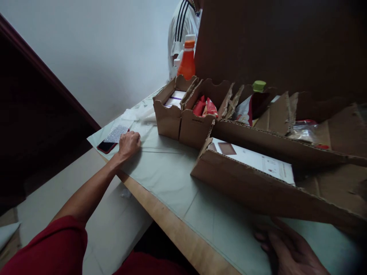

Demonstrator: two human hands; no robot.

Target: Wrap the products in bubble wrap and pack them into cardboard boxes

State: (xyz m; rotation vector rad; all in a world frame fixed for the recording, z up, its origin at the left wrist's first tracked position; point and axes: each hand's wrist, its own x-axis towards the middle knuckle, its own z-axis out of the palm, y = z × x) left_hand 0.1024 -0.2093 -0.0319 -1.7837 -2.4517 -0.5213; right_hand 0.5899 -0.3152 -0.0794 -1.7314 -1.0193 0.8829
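My left hand (130, 144) rests at the far left of the table with its fingers curled closed. What is in them, if anything, is hidden. Right beside it lie a sheet of bubble wrap (117, 133) and a dark phone with a red edge (106, 146), partly covered by that sheet. My right hand (286, 244) is low at the right, in shadow, over the table by a long cardboard tray (246, 183). Its fingers are stretched loosely apart and hold nothing I can see. A white printed box (255, 158) lies inside the tray.
Cardboard bins stand along the table (172, 168); they hold white boxes (175, 98), red packets (205, 107) and a clear plastic bag (302, 131). Behind them are an orange bottle (187, 63), a green cap (259, 86), a tall cardboard panel (272, 42) and a person (182, 28).
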